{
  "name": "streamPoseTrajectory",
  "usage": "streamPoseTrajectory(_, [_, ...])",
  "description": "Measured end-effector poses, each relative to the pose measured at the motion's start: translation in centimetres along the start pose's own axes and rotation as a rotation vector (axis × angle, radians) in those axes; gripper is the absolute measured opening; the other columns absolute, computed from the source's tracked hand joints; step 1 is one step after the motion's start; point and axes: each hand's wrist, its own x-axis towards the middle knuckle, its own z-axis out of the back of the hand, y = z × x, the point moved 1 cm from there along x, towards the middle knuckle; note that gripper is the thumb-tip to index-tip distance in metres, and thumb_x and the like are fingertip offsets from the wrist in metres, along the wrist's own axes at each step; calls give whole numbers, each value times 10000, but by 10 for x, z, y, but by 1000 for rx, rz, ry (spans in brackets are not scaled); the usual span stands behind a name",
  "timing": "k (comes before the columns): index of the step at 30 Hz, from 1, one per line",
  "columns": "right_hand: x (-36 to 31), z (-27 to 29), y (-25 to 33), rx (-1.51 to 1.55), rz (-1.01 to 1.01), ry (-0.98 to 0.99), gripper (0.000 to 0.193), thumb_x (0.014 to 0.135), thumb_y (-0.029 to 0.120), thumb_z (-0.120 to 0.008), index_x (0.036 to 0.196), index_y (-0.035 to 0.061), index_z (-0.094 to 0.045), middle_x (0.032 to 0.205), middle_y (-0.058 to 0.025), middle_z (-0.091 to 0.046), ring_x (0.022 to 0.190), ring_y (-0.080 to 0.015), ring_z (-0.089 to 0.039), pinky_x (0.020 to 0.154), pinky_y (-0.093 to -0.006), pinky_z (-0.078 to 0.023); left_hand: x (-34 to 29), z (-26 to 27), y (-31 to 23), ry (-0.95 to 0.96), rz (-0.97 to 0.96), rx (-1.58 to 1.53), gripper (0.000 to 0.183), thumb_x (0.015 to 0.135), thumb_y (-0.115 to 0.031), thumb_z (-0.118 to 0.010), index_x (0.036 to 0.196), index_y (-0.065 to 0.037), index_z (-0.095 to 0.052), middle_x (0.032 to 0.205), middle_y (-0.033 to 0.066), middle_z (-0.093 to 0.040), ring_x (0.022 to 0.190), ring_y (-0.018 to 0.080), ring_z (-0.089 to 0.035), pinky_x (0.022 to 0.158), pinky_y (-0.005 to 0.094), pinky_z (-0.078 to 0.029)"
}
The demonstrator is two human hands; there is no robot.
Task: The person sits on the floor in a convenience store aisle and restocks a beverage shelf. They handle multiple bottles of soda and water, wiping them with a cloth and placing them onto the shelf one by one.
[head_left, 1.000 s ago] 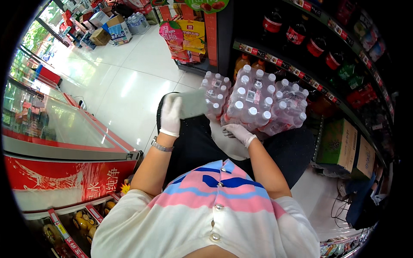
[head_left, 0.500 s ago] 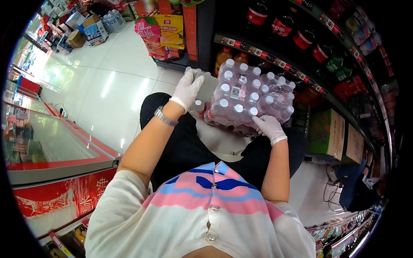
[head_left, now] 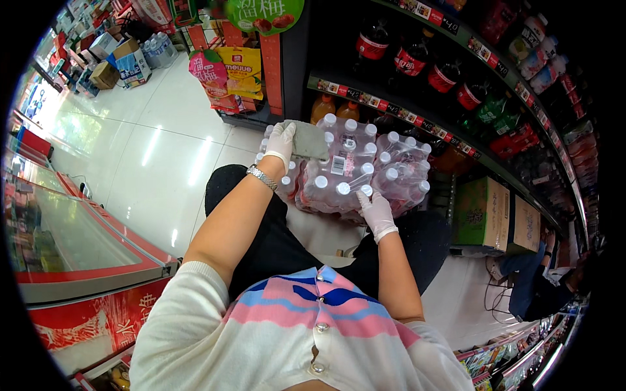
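Note:
My left hand [head_left: 280, 142], in a white glove with a watch at the wrist, is closed on a folded grey cloth [head_left: 310, 142]. The cloth lies against the top left part of a shrink-wrapped pack of white-capped bottles [head_left: 351, 159]. My right hand [head_left: 378, 214], gloved too, grips the near corner of that pack beside a cap; its fingertips are partly hidden. More wrapped bottles [head_left: 404, 173] stand close on the right. Another group of capped bottles [head_left: 290, 177] shows on the left, partly behind my left hand.
Shelves of dark soda bottles [head_left: 412, 58] rise beyond the pack, with a price-tag rail [head_left: 391, 104] along the edge. Snack bags [head_left: 225, 75] hang at far left. Cartons [head_left: 484, 212] sit at right, near another person's legs [head_left: 525, 274]. A glass-topped freezer [head_left: 85, 228] stands left.
The cloth in my left hand has shifted across the pack's top. My right hand keeps at the pack's near corner. The whole view has shifted, so the pack appears lower and further left.

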Motion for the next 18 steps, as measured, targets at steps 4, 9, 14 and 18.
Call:
streamPoseTrajectory(4, [6, -5, -5, 4, -24, 24, 556, 879, 446, -566, 1193, -13, -548, 1081, -283, -609, 1056, -418, -562, 887, -453, -439, 8, 10, 16, -109, -54, 200, 362, 938, -274, -515, 1199, -24, -519, 1118, 103, -568, 1023, 235, -541, 894, 339, -427])
streamPoseTrajectory(9, [-6, 4, -5, 118, -11, -13, 608, 842, 484, -576, 1211, 2, -554, 1133, -277, -595, 1069, -424, -554, 914, -433, -427, -12, -7, 3, -130, -30, 61, 372, 927, -300, -521, 1164, -14, -533, 1130, 141, -567, 1019, 241, -549, 884, 344, -436])
streamPoseTrajectory(14, [-20, 30, 18, -289, -2, -149, 666, 853, 425, -629, 1333, 0, -449, 943, -168, -655, 848, -234, -654, 776, -338, -500, 22, 21, 17, -294, -106, -32, 345, 938, -300, -526, 1169, -45, -538, 1094, 75, -599, 935, 200, -580, 768, 351, -488])
streamPoseTrajectory(18, [-11, 55, 25, 248, 148, -254, 493, 872, 254, -647, 1266, -6, -504, 1015, -130, -642, 924, -217, -620, 830, -352, -469, -1, -28, -41, -156, -33, -237, 358, 940, -276, -534, 1210, -46, -488, 1102, 79, -584, 956, 199, -569, 800, 351, -477])
